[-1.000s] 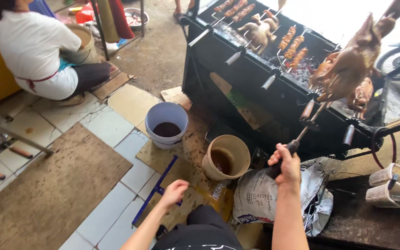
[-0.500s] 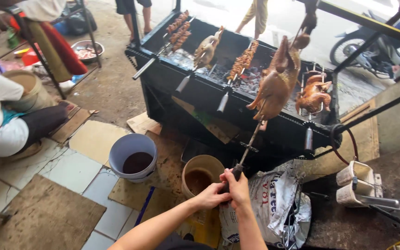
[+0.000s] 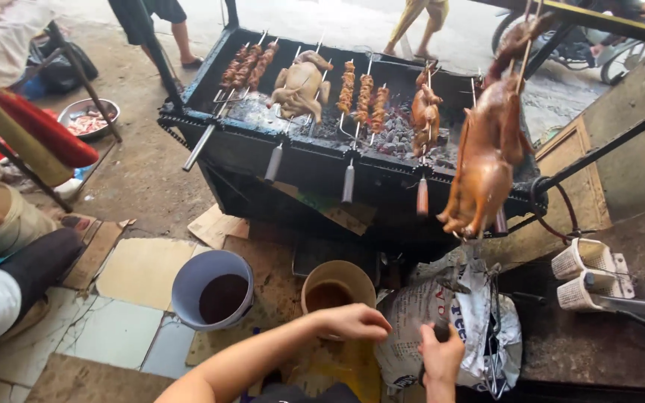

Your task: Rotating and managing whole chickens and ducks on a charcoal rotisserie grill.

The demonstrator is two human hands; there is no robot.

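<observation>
L hand (image 3: pixel 352 322) came off spit; R fingers (image 3: pixel 439 352) clenched on spit handle (image 3: pixel 442 328).

Both arms bare, entering from the bottom edge of the head view. Left forearm runs up and to the right from the lower middle, wrist bent, left hand (image 3: pixel 350 322) palm-down with fingers curled loosely inward and knuckles up; whether it grips anything cannot be told. Right forearm rises nearly straight up at lower right, short stretch visible. Right hand (image 3: pixel 442 353) closed in a fist, thumb side toward the left hand. The two hands sit near each other, not touching.
</observation>
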